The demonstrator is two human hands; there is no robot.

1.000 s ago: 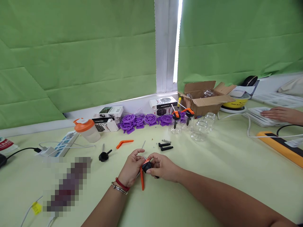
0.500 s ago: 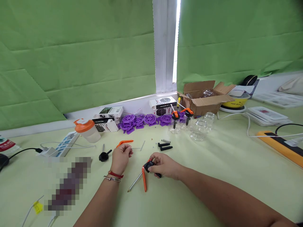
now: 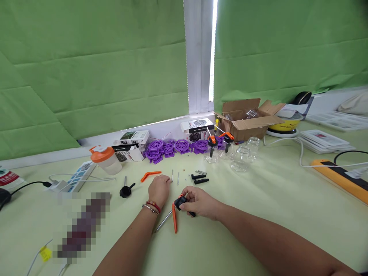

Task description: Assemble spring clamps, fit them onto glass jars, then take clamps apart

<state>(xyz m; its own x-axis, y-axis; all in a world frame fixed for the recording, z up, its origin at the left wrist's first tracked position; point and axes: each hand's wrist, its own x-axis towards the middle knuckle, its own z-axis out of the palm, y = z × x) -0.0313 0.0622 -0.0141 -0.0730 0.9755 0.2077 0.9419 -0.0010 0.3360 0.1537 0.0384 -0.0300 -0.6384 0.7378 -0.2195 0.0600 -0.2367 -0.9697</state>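
Note:
My right hand (image 3: pixel 199 202) is closed around a black plastic head (image 3: pixel 180 201) with a bent orange lever (image 3: pixel 174 220) hanging from it. A slim metal rod (image 3: pixel 164 221) slants down to the left beside that lever. My left hand (image 3: pixel 160 188) rests low over the table, its fingers bent and mostly hidden behind its back. Its fingertips are at the lower end of a thin metal pin (image 3: pixel 172 175), but I cannot tell whether they grip it. A second thin pin (image 3: pixel 178 178) lies just right of it. Another orange lever (image 3: pixel 150 174) lies beyond my left hand.
To the left are a black part with a stem (image 3: pixel 125 191) and a shaker bottle (image 3: pixel 106 159). Black plastic pieces (image 3: pixel 201 181) and a spring (image 3: pixel 201 172) lie ahead. Behind stand purple parts (image 3: pixel 181 146), glass jars (image 3: pixel 240 159) and a cardboard box (image 3: pixel 249 128).
My left hand has moved right. The pin that was pinched across its fingertips now appears lengthwise beside the other, which has turned slightly. My right hand keeps its hold on the black head.

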